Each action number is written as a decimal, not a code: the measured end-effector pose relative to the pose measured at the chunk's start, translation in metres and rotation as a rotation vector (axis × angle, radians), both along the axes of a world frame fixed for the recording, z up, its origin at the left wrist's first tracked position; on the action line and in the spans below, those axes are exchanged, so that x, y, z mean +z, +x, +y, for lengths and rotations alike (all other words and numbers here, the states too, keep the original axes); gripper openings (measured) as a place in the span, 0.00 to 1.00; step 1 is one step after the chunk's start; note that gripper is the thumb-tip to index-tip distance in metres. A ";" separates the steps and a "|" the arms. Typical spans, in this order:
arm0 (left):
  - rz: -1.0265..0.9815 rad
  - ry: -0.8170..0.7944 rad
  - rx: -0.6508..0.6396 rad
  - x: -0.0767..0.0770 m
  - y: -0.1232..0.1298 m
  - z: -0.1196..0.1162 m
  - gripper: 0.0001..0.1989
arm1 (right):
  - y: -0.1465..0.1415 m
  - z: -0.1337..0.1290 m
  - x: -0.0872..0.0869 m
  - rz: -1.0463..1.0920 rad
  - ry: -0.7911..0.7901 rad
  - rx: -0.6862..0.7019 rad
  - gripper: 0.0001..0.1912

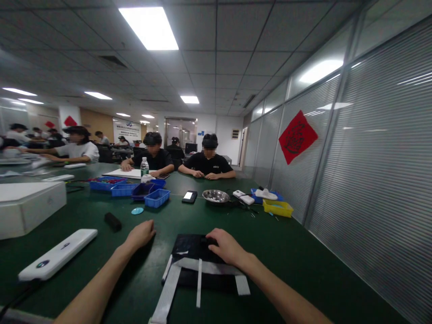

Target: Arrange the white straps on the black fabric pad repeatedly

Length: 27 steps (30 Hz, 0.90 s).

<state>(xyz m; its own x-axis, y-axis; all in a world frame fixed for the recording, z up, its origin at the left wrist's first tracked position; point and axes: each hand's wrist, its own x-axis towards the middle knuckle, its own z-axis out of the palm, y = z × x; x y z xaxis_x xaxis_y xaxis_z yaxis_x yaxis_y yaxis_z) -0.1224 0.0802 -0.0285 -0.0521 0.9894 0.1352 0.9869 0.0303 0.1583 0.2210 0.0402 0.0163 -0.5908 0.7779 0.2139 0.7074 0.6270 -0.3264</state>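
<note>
My left hand (141, 231) rests on the green table with its fingers curled in; what lies inside them, if anything, is hidden. To its right lies a flat black rectangular object (191, 245) with white elastic straps (216, 268) across it, their ends hanging toward me. Over the upper right of this object is my right hand (226, 245), thumb and forefinger at a small dark piece (204, 241) too dim to name. Left of my left hand lies a short black cylinder-like thing (112, 222).
A white power bank (59, 253) with a cable and a white box (37, 207) stand at left. Further off are blue bins (157, 198), a phone (189, 196), a metal bowl (216, 196) and a yellow tray (277, 208). Several people sit across the table.
</note>
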 end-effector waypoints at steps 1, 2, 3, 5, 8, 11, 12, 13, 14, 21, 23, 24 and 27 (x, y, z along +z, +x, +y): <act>-0.003 0.001 0.000 0.000 0.001 -0.001 0.07 | -0.004 0.004 -0.001 -0.015 0.005 0.008 0.17; -0.002 -0.001 0.001 0.001 0.002 -0.001 0.07 | -0.008 0.007 -0.002 -0.027 0.009 0.013 0.17; 0.005 -0.008 0.004 0.002 0.003 -0.001 0.08 | -0.010 0.010 -0.003 -0.035 0.013 0.014 0.17; 0.026 -0.031 0.018 0.005 0.004 0.001 0.09 | -0.012 0.013 -0.005 -0.043 0.018 0.009 0.16; 0.046 -0.063 0.049 0.010 0.006 0.010 0.09 | -0.013 0.013 -0.006 -0.051 0.025 0.004 0.15; 0.052 -0.073 0.073 0.014 0.011 0.020 0.10 | -0.012 0.012 -0.005 -0.057 0.039 -0.001 0.15; 0.053 -0.069 0.081 0.015 0.014 0.022 0.10 | -0.012 0.012 -0.005 -0.060 0.043 -0.002 0.15; 0.054 -0.060 0.086 0.016 0.018 0.023 0.11 | -0.012 0.012 -0.005 -0.061 0.046 -0.002 0.14; 0.054 -0.050 0.088 0.015 0.021 0.023 0.12 | -0.013 0.013 -0.005 -0.063 0.049 -0.003 0.14; 0.016 0.024 -0.002 0.000 0.030 0.021 0.14 | -0.012 0.019 -0.009 -0.061 0.056 0.006 0.14; -0.021 0.023 -0.029 -0.004 0.030 0.021 0.13 | -0.011 0.020 -0.010 -0.060 0.053 0.016 0.14; -0.041 0.020 -0.041 -0.005 0.032 0.021 0.13 | -0.011 0.021 -0.011 -0.060 0.053 0.020 0.14; -0.082 0.022 -0.069 -0.007 0.037 0.021 0.13 | -0.010 0.023 -0.012 -0.059 0.057 0.024 0.14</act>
<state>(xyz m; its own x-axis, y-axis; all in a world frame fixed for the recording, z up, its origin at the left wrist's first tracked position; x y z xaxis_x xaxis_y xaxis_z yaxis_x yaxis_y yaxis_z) -0.0853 0.1010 -0.0359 0.0039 0.9879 0.1550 0.9703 -0.0413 0.2385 0.2111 0.0633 0.0039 -0.6220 0.7508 0.2221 0.7087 0.6605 -0.2479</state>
